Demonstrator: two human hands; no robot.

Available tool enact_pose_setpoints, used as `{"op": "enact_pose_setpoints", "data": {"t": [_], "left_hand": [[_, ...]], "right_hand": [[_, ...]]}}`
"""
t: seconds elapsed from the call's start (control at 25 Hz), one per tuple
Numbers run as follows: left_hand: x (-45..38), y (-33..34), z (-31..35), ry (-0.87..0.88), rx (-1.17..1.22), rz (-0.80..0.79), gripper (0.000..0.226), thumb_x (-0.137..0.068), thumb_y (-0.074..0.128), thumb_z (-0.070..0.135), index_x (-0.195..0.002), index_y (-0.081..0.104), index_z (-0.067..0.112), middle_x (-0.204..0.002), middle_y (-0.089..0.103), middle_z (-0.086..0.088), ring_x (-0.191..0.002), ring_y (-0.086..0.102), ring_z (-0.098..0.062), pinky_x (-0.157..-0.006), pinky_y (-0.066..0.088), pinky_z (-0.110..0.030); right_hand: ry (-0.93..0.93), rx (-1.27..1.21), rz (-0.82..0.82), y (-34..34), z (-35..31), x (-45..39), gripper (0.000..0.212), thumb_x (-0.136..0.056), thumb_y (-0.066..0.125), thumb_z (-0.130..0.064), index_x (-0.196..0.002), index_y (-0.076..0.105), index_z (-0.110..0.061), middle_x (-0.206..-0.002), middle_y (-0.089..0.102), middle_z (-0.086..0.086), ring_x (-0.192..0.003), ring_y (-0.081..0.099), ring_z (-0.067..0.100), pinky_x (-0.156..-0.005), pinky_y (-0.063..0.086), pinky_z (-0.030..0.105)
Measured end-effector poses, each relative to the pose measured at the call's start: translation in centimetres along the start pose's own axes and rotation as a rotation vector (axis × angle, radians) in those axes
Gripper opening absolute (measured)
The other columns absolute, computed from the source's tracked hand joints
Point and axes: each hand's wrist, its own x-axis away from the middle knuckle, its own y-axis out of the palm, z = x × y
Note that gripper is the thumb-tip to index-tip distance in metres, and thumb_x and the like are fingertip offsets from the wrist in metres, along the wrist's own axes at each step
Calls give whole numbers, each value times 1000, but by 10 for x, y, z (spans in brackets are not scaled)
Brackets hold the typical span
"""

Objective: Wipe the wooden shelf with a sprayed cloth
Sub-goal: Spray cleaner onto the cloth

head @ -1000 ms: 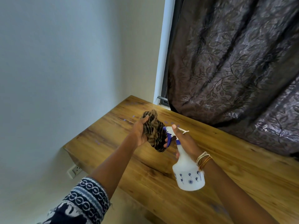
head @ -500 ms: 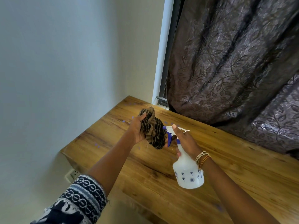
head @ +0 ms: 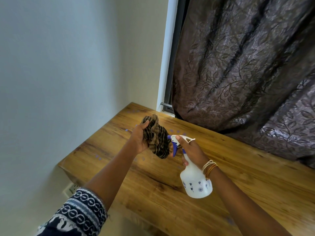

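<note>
My left hand (head: 139, 139) grips a bunched brown cloth with dark stripes (head: 156, 138) above the wooden shelf (head: 247, 181). My right hand (head: 191, 150) holds a white spray bottle (head: 196, 182) by its neck, a finger on the blue trigger. The blue and white nozzle points at the cloth from a few centimetres away. The bottle's body hangs below my wrist, which wears thin bangles. Both hands hover over the shelf's left half.
A dark patterned curtain (head: 247, 65) hangs over the back right of the shelf. A white window frame (head: 164, 65) stands at the back corner. A plain wall (head: 51, 74) borders the shelf's left end, with a socket (head: 70, 189) below it.
Both hands have stayed together with cloth and bottle, drifting slightly up and left in view as my head shifted. The grip on each is unchanged.
</note>
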Motion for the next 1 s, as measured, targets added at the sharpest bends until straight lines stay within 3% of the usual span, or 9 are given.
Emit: {"op": "enact_pose_setpoints", "data": {"t": [0.16, 0.28, 0.36, 0.48, 0.56, 0.72, 0.84, 1.0], "left_hand": [[-3, -1, 0, -1, 4, 10, 34, -99, 48, 28, -120, 59, 4, -115, 66, -24, -106, 63, -39, -85, 51, -50], [-7, 0, -2, -22, -3, 1, 41, -98, 49, 31, -125, 59, 2, -120, 65, -25, -111, 62, -40, -92, 49, -54], [-11, 4, -5, -31, -12, 8, 41, -98, 49, 31, -125, 59, 2, -121, 64, -25, -112, 61, -40, -95, 47, -55], [-17, 16, -11, -63, -29, 2, 41, -98, 49, 31, -125, 59, 2, -121, 64, -23, -111, 61, -39, -87, 50, -51], [-21, 18, -16, -66, -25, 5, 39, -98, 50, 31, -121, 61, 2, -119, 65, -23, -108, 62, -38, -81, 52, -48], [-32, 44, -36, -103, -48, -3, 38, -97, 51, 32, -119, 62, 2, -117, 66, -22, -107, 63, -37, -85, 52, -48], [-40, 64, -52, -140, -83, -42, 41, -95, 53, 35, -120, 63, 4, -118, 67, -21, -109, 64, -37, -93, 50, -51], [-46, 81, -65, -167, -102, -52, 35, -97, 51, 35, -110, 66, 5, -108, 69, -19, -102, 64, -35, -78, 51, -46]], "right_hand": [[-6, -44, 58, 0, 5, -5, 49, -101, 43, -47, -76, 63, -10, -62, 62, 23, -31, 40, 17, -44, 36, 27], [-9, -78, 19, -8, 10, -7, 53, -99, 42, -51, -90, 65, -4, -69, 67, 26, -33, 45, 20, -44, 41, 28], [39, -45, 42, -19, 15, -6, 56, -96, 41, -58, -102, 67, -9, -76, 67, 31, -37, 51, 20, -45, 47, 28], [95, -72, 143, -46, 24, -2, 53, -96, 37, -61, -109, 70, -22, -69, 70, 17, -42, 51, 21, -46, 47, 27], [47, -167, 173, -61, 25, 1, 46, -98, 36, -58, -118, 67, -30, -86, 76, 13, -43, 50, 20, -45, 45, 26], [61, -219, 435, -114, 39, -1, 40, -101, 41, -49, -122, 66, -25, -93, 75, 13, -61, 60, 16, -49, 48, 26], [51, -209, 621, -157, 56, -8, 39, -100, 49, -43, -124, 65, -17, -94, 74, 8, -67, 69, 11, -64, 55, 29], [31, -224, 747, -189, 65, -16, 36, -96, 59, -37, -117, 67, -8, -100, 71, 12, -74, 68, 5, -75, 55, 20]]}}
